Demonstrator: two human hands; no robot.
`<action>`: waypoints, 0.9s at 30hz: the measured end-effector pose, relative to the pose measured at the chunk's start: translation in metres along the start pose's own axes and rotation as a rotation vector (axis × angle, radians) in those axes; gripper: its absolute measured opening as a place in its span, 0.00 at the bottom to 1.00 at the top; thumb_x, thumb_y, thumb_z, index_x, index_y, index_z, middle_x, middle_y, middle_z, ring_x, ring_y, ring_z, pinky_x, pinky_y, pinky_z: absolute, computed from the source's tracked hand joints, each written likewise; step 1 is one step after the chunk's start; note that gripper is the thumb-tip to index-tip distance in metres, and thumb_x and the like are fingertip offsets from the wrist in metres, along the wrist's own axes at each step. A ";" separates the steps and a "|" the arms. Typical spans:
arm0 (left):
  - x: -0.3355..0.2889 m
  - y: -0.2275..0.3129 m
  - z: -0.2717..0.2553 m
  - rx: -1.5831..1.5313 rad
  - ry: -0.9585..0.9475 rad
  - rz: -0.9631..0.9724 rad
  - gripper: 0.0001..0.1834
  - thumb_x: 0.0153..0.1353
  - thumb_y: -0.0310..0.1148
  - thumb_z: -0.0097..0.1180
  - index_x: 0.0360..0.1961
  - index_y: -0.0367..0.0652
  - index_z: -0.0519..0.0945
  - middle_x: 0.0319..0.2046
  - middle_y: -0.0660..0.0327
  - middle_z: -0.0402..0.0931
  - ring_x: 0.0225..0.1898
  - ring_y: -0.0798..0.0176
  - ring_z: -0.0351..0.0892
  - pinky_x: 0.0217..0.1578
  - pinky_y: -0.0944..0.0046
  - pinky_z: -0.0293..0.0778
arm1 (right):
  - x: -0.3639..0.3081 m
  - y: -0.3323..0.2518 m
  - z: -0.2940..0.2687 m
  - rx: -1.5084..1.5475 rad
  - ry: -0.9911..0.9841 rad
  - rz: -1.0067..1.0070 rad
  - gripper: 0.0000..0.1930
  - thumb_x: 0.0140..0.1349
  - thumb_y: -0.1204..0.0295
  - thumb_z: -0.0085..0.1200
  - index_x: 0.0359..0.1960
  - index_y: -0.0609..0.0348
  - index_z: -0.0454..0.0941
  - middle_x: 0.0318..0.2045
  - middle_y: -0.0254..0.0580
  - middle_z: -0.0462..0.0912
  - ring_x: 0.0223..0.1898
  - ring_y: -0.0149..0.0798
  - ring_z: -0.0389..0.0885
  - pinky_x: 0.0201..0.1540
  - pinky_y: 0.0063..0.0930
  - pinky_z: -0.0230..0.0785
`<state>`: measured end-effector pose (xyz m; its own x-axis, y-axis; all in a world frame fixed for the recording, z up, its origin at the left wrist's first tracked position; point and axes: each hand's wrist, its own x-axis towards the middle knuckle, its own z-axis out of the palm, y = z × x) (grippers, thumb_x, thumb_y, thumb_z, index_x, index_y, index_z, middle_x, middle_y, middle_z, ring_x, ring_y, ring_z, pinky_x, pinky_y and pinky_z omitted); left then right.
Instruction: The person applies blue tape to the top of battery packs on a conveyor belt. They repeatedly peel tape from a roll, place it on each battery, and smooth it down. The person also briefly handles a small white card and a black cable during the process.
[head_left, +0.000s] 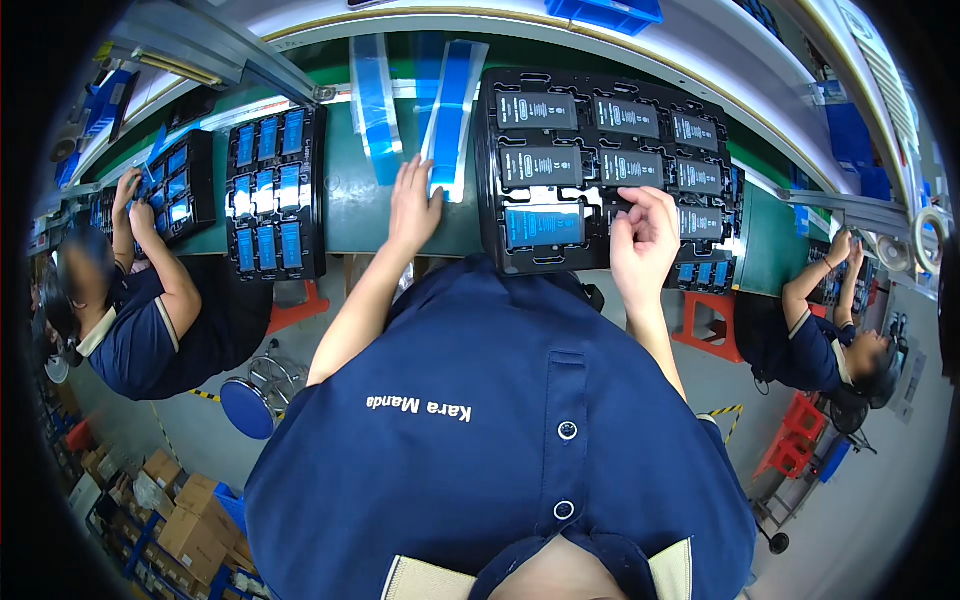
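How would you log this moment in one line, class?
left hand: at blue strips | right hand: curled over black tray | tray's near-left cell: blue-faced

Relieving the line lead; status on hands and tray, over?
Left hand at blue strips. Right hand curled over black tray, partly hiding near-row middle battery. Near-left battery blue-faced.

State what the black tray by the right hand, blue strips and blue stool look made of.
Black tray: probably moulded plastic, glossy, with bright highlights around its shaped recesses.
Blue strips: likely thin plastic film, smooth, with pale translucent margins.
Blue stool: shiny metal frame, judging by reflections; smooth seat, perhaps plastic or vinyl.
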<state>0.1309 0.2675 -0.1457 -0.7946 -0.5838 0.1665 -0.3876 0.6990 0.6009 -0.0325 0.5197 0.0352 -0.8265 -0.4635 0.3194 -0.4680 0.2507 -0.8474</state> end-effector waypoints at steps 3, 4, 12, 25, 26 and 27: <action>0.002 -0.024 0.014 0.275 -0.203 0.022 0.35 0.65 0.39 0.55 0.71 0.47 0.60 0.74 0.56 0.50 0.73 0.43 0.49 0.69 0.37 0.46 | 0.001 -0.002 0.005 0.083 0.039 0.005 0.15 0.51 0.90 0.49 0.39 0.64 0.80 0.41 0.38 0.76 0.23 0.19 0.66 0.23 0.14 0.59; 0.005 -0.028 0.017 0.340 -0.236 0.055 0.35 0.65 0.40 0.54 0.72 0.48 0.58 0.74 0.58 0.48 0.74 0.44 0.48 0.69 0.37 0.44 | 0.002 -0.002 0.006 0.073 0.038 0.009 0.15 0.51 0.90 0.50 0.38 0.64 0.81 0.41 0.38 0.76 0.23 0.19 0.66 0.23 0.14 0.59; 0.006 -0.036 0.022 0.277 -0.084 0.110 0.26 0.63 0.39 0.56 0.63 0.50 0.73 0.66 0.60 0.67 0.69 0.47 0.59 0.69 0.41 0.48 | 0.000 -0.003 0.008 0.052 0.052 0.047 0.11 0.53 0.89 0.52 0.35 0.64 0.81 0.38 0.38 0.79 0.23 0.18 0.68 0.22 0.13 0.59; 0.041 -0.021 0.014 0.322 -0.282 0.078 0.33 0.57 0.45 0.64 0.64 0.53 0.72 0.72 0.64 0.56 0.73 0.48 0.51 0.70 0.42 0.46 | 0.002 -0.006 0.010 0.025 0.002 0.027 0.09 0.54 0.89 0.54 0.33 0.63 0.82 0.36 0.36 0.80 0.22 0.17 0.68 0.20 0.13 0.55; 0.040 -0.022 0.016 0.299 -0.265 0.077 0.31 0.57 0.44 0.64 0.63 0.54 0.74 0.71 0.64 0.58 0.72 0.48 0.53 0.70 0.42 0.46 | 0.002 -0.006 0.010 0.044 0.003 0.035 0.10 0.54 0.89 0.54 0.33 0.63 0.82 0.36 0.36 0.80 0.22 0.17 0.68 0.20 0.13 0.55; 0.040 -0.025 0.019 0.270 -0.217 0.087 0.29 0.57 0.44 0.64 0.61 0.54 0.77 0.70 0.64 0.61 0.71 0.48 0.55 0.70 0.42 0.47 | 0.004 -0.007 0.010 0.043 -0.004 0.025 0.10 0.54 0.89 0.54 0.33 0.63 0.82 0.36 0.36 0.80 0.22 0.18 0.68 0.20 0.13 0.55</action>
<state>0.1003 0.2340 -0.1688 -0.8997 -0.4359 0.0205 -0.4004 0.8432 0.3587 -0.0297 0.5072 0.0383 -0.8365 -0.4608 0.2966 -0.4336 0.2257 -0.8724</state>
